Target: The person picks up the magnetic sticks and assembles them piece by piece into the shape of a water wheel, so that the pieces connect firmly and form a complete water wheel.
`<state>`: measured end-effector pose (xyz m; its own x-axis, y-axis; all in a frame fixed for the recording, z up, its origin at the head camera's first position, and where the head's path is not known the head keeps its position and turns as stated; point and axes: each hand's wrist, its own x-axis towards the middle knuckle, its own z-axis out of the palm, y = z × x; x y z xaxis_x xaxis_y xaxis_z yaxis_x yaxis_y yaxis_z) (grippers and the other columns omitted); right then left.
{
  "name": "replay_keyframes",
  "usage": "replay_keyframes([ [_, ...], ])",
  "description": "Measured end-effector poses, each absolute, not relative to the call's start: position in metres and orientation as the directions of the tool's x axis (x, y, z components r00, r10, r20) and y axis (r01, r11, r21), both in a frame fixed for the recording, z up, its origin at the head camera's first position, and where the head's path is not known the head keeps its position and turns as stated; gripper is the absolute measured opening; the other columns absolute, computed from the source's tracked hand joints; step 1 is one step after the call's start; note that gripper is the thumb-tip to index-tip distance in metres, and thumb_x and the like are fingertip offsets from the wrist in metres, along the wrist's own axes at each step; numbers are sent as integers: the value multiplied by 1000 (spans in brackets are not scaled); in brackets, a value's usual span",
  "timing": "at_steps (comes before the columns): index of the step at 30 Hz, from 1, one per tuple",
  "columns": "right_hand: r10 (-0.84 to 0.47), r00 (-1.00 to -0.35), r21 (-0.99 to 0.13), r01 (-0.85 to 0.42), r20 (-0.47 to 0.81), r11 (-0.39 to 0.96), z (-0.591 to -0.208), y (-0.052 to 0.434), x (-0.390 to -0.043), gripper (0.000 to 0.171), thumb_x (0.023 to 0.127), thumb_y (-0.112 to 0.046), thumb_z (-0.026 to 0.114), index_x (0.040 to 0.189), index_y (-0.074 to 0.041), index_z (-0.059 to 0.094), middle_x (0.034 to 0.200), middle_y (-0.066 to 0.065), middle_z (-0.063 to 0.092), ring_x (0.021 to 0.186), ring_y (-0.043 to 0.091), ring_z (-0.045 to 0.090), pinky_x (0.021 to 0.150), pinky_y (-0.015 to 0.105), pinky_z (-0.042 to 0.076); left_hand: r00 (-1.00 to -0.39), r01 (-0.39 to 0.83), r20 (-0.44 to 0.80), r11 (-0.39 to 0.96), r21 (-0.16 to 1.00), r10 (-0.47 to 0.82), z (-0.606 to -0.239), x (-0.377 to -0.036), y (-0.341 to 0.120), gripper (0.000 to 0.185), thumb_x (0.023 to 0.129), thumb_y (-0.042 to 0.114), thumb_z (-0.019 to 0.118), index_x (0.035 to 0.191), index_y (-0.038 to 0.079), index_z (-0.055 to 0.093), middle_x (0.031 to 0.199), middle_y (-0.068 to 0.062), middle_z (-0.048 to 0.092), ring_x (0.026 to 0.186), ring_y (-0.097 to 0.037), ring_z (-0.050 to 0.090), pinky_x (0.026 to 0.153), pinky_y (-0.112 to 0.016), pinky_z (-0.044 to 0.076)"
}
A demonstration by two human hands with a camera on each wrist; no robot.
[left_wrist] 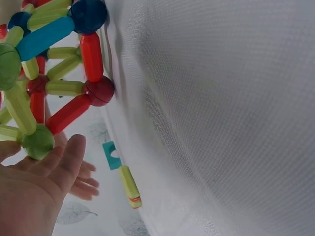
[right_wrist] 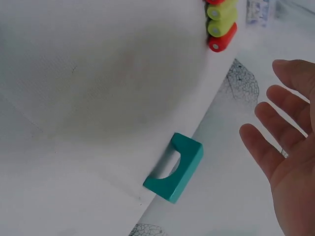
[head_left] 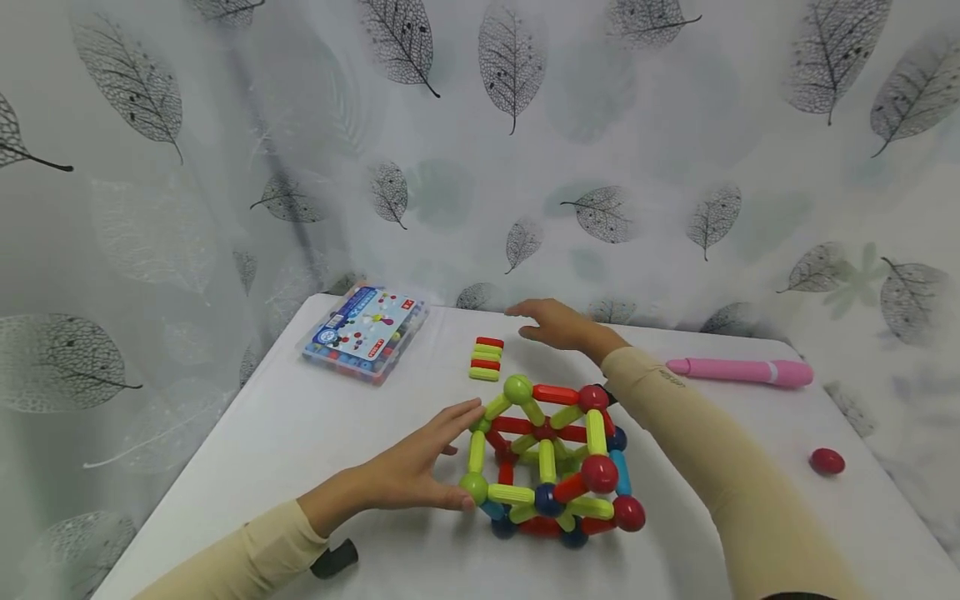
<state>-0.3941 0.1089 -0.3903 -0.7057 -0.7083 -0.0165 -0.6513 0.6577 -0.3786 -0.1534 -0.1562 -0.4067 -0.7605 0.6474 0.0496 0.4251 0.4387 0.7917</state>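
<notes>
A magnetic ball-and-stick frame [head_left: 546, 495] stands on the white table, made of green, red and blue balls joined by coloured rods. My left hand [head_left: 408, 467] is at its left side, fingers and thumb extended and touching the green balls; the left wrist view shows fingertips against one green ball [left_wrist: 38, 141]. Beyond the frame, my right hand [head_left: 558, 323] reaches over the back of the table, fingers extended, holding nothing. Near it lies a row of red and green magnetic rods [head_left: 487, 360]. A teal arch-shaped block [right_wrist: 184, 169] at the table's back edge appears in the right wrist view.
A clear plastic box [head_left: 367, 332] with a printed label and coloured pieces lies at the back left. A pink marker-shaped object [head_left: 742, 372] lies at the back right. A red oval piece [head_left: 827, 462] sits near the right edge. A leaf-patterned curtain [head_left: 480, 167] hangs behind.
</notes>
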Motion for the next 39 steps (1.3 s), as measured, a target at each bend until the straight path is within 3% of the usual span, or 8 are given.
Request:
replay_keyframes([
  [8, -792, -597, -291, -741, -128, 605, -403, 85, -395, 53, 102, -11, 61, 153, -7, 46, 154, 13, 49, 144, 33, 44, 118, 51, 36, -761, 413, 41, 435, 800, 647, -408, -152, -157, 101, 85, 46, 81, 163, 32, 19, 170, 7, 14, 148, -18, 36, 105, -41, 52],
  [21, -781, -571, -256, -739, -251, 623, -411, 76, -394, 54, 105, -7, 52, 157, -14, 41, 160, 7, 42, 150, 28, 36, 121, 47, 32, -756, 415, 40, 431, 801, 654, -408, -153, -157, 100, 86, 46, 80, 163, 35, 18, 170, 9, 13, 147, -17, 36, 104, -38, 52],
  [27, -778, -572, -213, -752, -262, 624, -413, 73, -394, 42, 105, -8, 52, 147, -12, 56, 152, 8, 53, 143, 29, 47, 118, 47, 38, -760, 408, 31, 439, 800, 649, -408, -152, -158, 99, 86, 47, 80, 163, 37, 17, 170, 9, 12, 147, -17, 36, 105, -38, 52],
  [32, -786, -590, -183, -765, -185, 617, -414, 72, -396, 30, 103, -9, 58, 130, -10, 70, 129, 6, 69, 123, 24, 62, 108, 43, 49, -758, 413, 37, 436, 800, 651, -409, -153, -159, 100, 86, 47, 80, 163, 36, 17, 170, 10, 12, 147, -17, 36, 105, -38, 52],
  [39, -784, -609, -204, -757, -124, 620, -418, 71, -399, 21, 100, -8, 64, 118, -10, 74, 120, 4, 73, 108, 21, 66, 99, 39, 54, -753, 414, 37, 430, 802, 657, -409, -154, -159, 99, 87, 47, 79, 162, 38, 17, 169, 11, 12, 147, -17, 36, 104, -38, 52],
])
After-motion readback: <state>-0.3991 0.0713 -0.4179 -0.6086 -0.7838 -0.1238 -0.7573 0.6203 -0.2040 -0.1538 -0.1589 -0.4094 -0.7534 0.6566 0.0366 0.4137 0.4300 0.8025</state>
